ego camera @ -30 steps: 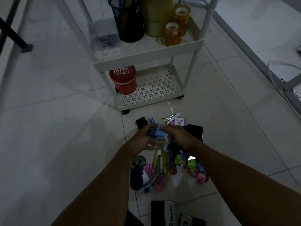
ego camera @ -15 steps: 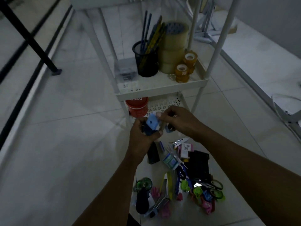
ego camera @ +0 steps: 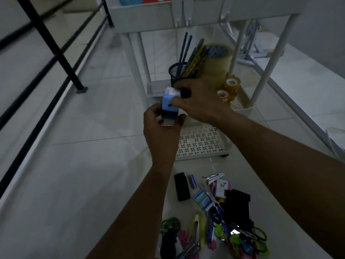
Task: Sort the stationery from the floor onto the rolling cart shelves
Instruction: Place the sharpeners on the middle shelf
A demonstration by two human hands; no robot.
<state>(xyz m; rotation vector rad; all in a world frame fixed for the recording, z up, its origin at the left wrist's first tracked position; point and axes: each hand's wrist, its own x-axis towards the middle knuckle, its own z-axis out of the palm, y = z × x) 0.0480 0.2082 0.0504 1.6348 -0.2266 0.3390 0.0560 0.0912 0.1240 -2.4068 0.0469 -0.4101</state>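
Observation:
Both hands hold a small blue block-shaped item (ego camera: 170, 105), light blue above and dark blue below, in front of the white rolling cart (ego camera: 240, 109). My left hand (ego camera: 162, 131) grips its lower part from below. My right hand (ego camera: 198, 100) pinches its upper part from the right. On the cart's middle shelf stand a black mesh pencil cup (ego camera: 180, 73), large tape rolls (ego camera: 217, 59) and small amber tape rolls (ego camera: 230, 88). A pile of stationery (ego camera: 222, 212) lies on the floor below my arms: scissors, clips, staplers, small boxes.
The cart's perforated bottom shelf (ego camera: 202, 142) shows behind my left hand. Its top tray (ego camera: 145, 14) is at the frame's top. A black metal leg (ego camera: 54, 47) stands on the floor at left. White furniture legs (ego camera: 250, 58) lie behind the cart.
Both hands rose from the floor pile with the blue item, up to the cart's middle shelf level. The view tilted upward, bringing the top tray into sight.

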